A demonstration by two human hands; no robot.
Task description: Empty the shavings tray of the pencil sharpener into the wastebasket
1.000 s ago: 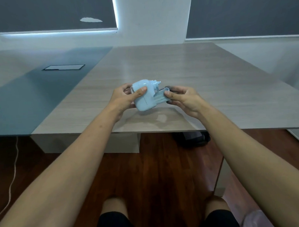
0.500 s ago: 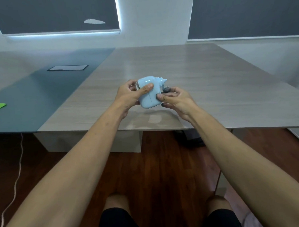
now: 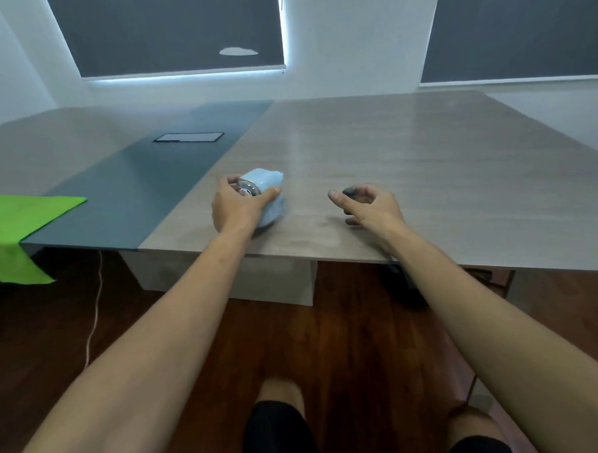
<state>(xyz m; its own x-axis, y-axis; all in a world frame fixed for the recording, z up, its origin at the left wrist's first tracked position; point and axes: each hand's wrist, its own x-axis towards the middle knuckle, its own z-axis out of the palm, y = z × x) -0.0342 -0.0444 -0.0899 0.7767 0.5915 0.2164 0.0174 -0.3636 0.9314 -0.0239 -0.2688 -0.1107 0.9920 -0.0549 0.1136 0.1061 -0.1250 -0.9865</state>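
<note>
A light blue pencil sharpener [image 3: 267, 198] rests on the grey wooden table [image 3: 408, 173] near its front edge. My left hand [image 3: 237, 208] is wrapped around the sharpener's left end, where a shiny round part shows. No drawer sticks out of its body. My right hand [image 3: 367, 206] hovers just above the table to the right, apart from the sharpener, its fingers curled and spread with nothing between them. The index fingertip looks dark. No wastebasket is in view.
A green cloth [image 3: 13, 232] hangs over the table edge at far left. A dark blue-grey strip with a cable hatch [image 3: 189, 137] runs left of the sharpener. Below are a wooden floor, a white cable [image 3: 94, 310], a dark object [image 3: 401, 287] under the table, and my knees.
The tray that stuck out of the sharpener has been pushed in. My right hand let go and moved right. My left hand lowered the sharpener onto the table.
</note>
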